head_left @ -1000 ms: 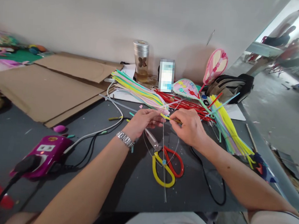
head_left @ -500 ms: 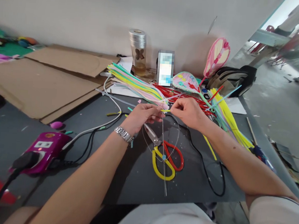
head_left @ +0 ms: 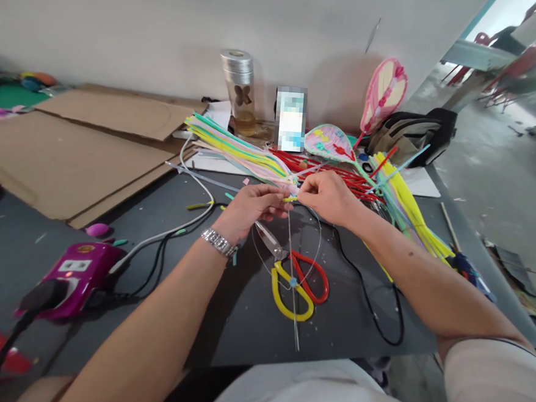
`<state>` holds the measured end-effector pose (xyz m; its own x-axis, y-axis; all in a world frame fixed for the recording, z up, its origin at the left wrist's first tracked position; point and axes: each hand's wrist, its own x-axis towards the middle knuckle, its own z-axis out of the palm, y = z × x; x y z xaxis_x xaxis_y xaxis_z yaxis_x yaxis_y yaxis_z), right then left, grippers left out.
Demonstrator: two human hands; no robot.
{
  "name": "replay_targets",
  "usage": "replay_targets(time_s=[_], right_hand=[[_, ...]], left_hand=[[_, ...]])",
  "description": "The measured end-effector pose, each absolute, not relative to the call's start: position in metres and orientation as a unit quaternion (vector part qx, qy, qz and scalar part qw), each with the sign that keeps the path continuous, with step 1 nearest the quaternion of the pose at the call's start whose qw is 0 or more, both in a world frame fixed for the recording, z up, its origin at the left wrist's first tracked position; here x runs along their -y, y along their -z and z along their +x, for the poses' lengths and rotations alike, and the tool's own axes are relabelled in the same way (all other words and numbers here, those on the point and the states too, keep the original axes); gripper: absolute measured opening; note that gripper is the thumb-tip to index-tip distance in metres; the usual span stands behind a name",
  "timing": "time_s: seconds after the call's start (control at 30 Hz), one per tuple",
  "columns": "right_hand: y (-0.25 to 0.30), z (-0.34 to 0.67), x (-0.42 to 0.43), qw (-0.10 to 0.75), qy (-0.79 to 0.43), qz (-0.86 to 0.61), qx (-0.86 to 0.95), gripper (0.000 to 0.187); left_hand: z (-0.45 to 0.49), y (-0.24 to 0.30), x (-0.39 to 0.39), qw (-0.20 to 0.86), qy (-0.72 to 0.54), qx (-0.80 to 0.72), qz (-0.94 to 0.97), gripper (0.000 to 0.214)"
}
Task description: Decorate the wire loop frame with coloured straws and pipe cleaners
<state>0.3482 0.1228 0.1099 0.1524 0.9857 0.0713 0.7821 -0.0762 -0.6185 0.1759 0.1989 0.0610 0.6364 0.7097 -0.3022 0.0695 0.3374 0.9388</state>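
My left hand (head_left: 265, 202) is closed in a pinch at the top of a thin wire frame (head_left: 320, 235), which is bent into a rounded loop with a straight stem. A small blue wrap (head_left: 293, 282) binds the loop to the stem. Between the two hands shows a short piece of yellow pipe cleaner (head_left: 290, 199), at the frame's top. My right hand (head_left: 327, 196) pinches its right end, close to the left fingertips. Beneath the frame lie scissors (head_left: 291, 291) with one yellow and one red handle, lying on the dark table.
Bundles of coloured pipe cleaners (head_left: 239, 152) and yellow ones (head_left: 416, 217) lie behind the hands. Two decorated fans (head_left: 329, 142), a bottle (head_left: 237, 91), a lit phone (head_left: 291, 120) and a bag (head_left: 414, 135) stand near the wall. Cardboard (head_left: 91, 158) and a purple power socket (head_left: 76, 279) are left.
My right hand has come slightly nearer the left, and the yellow piece showing between them looks shorter and more tilted. The whole view has shifted a little.
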Motion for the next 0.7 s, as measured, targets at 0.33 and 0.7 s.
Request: replay_targets(time_s=[0.33,0.7], right_hand=[[-0.1128,0.3440,-0.1244,0.245,-0.181,-0.713,0.632,0.013],[-0.1081,0.3425,-0.1239,0.245,-0.194,-0.719,0.621,0.011]], left_hand=[[0.1761,-0.0669,-0.1960,0.728,-0.209,-0.386,0.527,0.021],[0.1759,-0.0634,-0.1977,0.734,-0.208,-0.376,0.525,0.020]])
